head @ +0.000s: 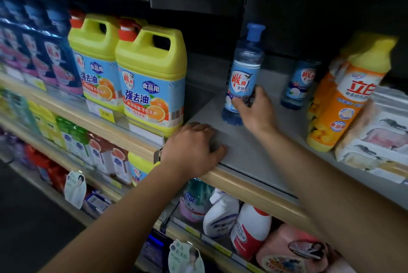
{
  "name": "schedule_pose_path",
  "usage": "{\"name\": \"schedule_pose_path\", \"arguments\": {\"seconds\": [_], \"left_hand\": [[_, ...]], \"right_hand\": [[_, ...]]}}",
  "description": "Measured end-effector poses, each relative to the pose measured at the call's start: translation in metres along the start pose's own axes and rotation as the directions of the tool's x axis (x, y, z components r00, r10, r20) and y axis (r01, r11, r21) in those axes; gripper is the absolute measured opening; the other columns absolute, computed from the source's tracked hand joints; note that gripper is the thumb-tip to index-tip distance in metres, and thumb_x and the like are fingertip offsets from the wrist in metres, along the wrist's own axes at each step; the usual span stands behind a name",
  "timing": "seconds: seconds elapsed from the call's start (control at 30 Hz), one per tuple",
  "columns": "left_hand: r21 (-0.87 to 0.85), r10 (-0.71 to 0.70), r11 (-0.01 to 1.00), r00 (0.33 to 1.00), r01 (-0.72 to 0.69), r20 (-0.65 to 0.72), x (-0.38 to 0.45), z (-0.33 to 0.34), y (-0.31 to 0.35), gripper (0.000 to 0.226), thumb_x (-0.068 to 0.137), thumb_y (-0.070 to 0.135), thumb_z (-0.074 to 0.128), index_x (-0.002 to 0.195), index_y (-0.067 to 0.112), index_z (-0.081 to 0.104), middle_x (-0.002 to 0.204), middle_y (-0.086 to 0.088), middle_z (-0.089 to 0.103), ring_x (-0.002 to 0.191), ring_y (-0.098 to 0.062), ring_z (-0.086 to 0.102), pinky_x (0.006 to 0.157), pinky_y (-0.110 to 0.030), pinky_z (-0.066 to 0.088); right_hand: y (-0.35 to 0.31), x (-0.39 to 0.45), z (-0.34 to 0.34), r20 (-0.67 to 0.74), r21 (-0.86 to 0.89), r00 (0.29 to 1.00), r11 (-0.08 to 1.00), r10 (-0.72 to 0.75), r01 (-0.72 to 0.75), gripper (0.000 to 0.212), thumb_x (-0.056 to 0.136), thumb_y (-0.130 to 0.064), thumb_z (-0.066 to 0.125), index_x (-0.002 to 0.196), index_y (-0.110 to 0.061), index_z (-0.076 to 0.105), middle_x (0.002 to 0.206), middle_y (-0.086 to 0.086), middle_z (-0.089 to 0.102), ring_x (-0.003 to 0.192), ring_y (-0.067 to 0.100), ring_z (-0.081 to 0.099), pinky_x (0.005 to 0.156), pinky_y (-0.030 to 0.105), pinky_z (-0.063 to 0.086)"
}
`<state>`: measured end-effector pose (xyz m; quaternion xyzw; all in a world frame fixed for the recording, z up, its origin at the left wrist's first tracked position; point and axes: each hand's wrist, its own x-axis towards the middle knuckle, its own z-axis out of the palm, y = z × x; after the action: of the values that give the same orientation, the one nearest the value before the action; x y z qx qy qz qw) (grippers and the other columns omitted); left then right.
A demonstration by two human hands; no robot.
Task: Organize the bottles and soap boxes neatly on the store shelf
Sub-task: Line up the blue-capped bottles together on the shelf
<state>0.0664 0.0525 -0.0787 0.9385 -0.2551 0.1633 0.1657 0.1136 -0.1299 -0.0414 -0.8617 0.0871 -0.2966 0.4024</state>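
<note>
Blue-capped and clear, the bottle point(241, 74) stood upright on the grey shelf point(254, 153), about midway between its front edge and the dark back wall. Your right hand point(254, 109) gripped it low down, fingers curled around the lower label. Your left hand point(192, 149) held nothing; it rested palm down on the front edge of the shelf, fingers loosely bent, just beside the yellow jugs point(152, 78).

You seemed to be at the step of placing this bottle in the open gap between the jugs and the orange bottles point(344, 104). A second blue bottle point(298, 85) stood further back, toward the right. The next move probably called for lining up the held one with it, label to the front, and then letting go without tipping it.

Whether the bottle's base fully touched the shelf was hard to say, because your hand covered part of it. The packs at the right edge were cut off, and the left end of the shelf was blurred.
</note>
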Motion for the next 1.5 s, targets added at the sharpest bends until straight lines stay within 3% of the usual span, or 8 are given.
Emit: {"name": "schedule_pose_path", "arguments": {"seconds": [0.13, 0.7, 0.87, 0.97, 1.1, 1.23, 1.37, 1.5], "left_hand": [[-0.004, -0.009, 1.0, 1.0, 0.009, -0.019, 0.001, 0.003, -0.002, 0.056, 0.087, 0.064, 0.042, 0.128, 0.028, 0.058, 0.135, 0.011, 0.056, 0.129, -0.014, 0.045, 0.103, -0.032, 0.043], [-0.031, -0.028, 0.999, 0.998, 0.026, -0.06, -0.001, 0.005, -0.002, 0.05, 0.088, 0.059, 0.044, 0.123, 0.028, 0.062, 0.132, 0.012, 0.058, 0.128, -0.014, 0.045, 0.098, -0.031, 0.043], [-0.032, -0.027, 0.999, 0.998, 0.025, -0.051, 0.0, 0.003, 0.0, 0.05, 0.087, 0.059, 0.045, 0.123, 0.029, 0.061, 0.133, 0.012, 0.058, 0.126, -0.015, 0.046, 0.098, -0.031, 0.044], [-0.044, -0.021, 0.999, 0.999, 0.02, -0.032, 0.001, 0.001, -0.001, 0.051, 0.087, 0.06, 0.045, 0.125, 0.029, 0.06, 0.134, 0.011, 0.057, 0.127, -0.015, 0.047, 0.099, -0.031, 0.045], [-0.063, -0.015, 0.998, 1.0, 0.016, 0.021, 0.002, -0.004, 0.001, 0.053, 0.085, 0.06, 0.049, 0.127, 0.029, 0.061, 0.131, 0.008, 0.06, 0.121, -0.018, 0.053, 0.097, -0.031, 0.046], [-0.12, -0.06, 0.99, 0.995, 0.069, 0.078, 0.011, -0.011, 0.011, 0.049, 0.082, 0.053, 0.063, 0.124, 0.026, 0.064, 0.123, -0.001, 0.065, 0.109, -0.026, 0.062, 0.09, -0.037, 0.052], [-0.242, -0.07, 0.967, 0.997, 0.078, 0.04, 0.03, -0.017, 0.04, 0.048, 0.08, 0.042, 0.069, 0.124, 0.022, 0.065, 0.125, -0.009, 0.065, 0.111, -0.032, 0.062, 0.095, -0.038, 0.049], [-0.334, -0.049, 0.942, 0.998, 0.038, -0.026, 0.063, -0.024, 0.072, 0.042, 0.082, 0.035, 0.071, 0.121, 0.02, 0.067, 0.119, -0.008, 0.069, 0.113, -0.029, 0.062, 0.099, -0.036, 0.048]], "right_hand": [[-0.004, 0.017, 0.014, 0.003, -0.038, 1.0, 0.999, 0.004, -0.004, 0.049, 0.084, -0.029, 0.074, 0.123, -0.006, 0.055, 0.122, 0.013, 0.064, 0.109, 0.029, 0.062, 0.09, 0.037, 0.05], [-0.004, 0.028, 0.026, -0.03, -0.086, 1.0, 0.996, -0.007, 0.005, 0.05, 0.086, -0.032, 0.071, 0.125, -0.006, 0.053, 0.125, 0.012, 0.064, 0.112, 0.029, 0.061, 0.089, 0.034, 0.049], [0.0, 0.021, 0.018, 0.059, -0.183, 0.998, 0.983, 0.031, -0.019, 0.057, 0.086, -0.036, 0.069, 0.132, -0.011, 0.047, 0.13, 0.009, 0.06, 0.117, 0.029, 0.058, 0.086, 0.029, 0.043], [0.004, 0.0, -0.005, 0.066, -0.239, 0.996, 0.968, -0.057, 0.071, 0.055, 0.087, -0.04, 0.065, 0.132, -0.015, 0.047, 0.133, 0.006, 0.055, 0.12, 0.025, 0.053, 0.085, 0.026, 0.037], [0.005, -0.032, -0.065, -0.022, -0.275, 0.968, 0.933, -0.249, 0.233, 0.042, 0.087, -0.037, 0.064, 0.123, -0.017, 0.054, 0.123, 0.001, 0.06, 0.109, 0.018, 0.058, 0.088, 0.029, 0.046], [0.003, -0.042, -0.137, -0.224, -0.284, 0.907, 0.914, -0.357, 0.289, 0.026, 0.083, -0.025, 0.066, 0.106, -0.015, 0.062, 0.103, 0.001, 0.065, 0.09, 0.018, 0.061, 0.08, 0.026, 0.045], [0.004, -0.027, -0.187, -0.381, -0.293, 0.874, 0.936, -0.303, 0.196, 0.032, 0.081, -0.031, 0.063, 0.108, -0.015, 0.057, 0.108, 0.001, 0.057, 0.099, 0.021, 0.055, 0.083, 0.037, 0.047], [0.01, 0.002, -0.203, -0.389, -0.335, 0.898, 0.94, -0.205, 0.069, 0.055, 0.083, -0.042, 0.066, 0.126, -0.012, 0.049, 0.123, 0.008, 0.05, 0.114, 0.025, 0.049, 0.089, 0.032, 0.041]]}}
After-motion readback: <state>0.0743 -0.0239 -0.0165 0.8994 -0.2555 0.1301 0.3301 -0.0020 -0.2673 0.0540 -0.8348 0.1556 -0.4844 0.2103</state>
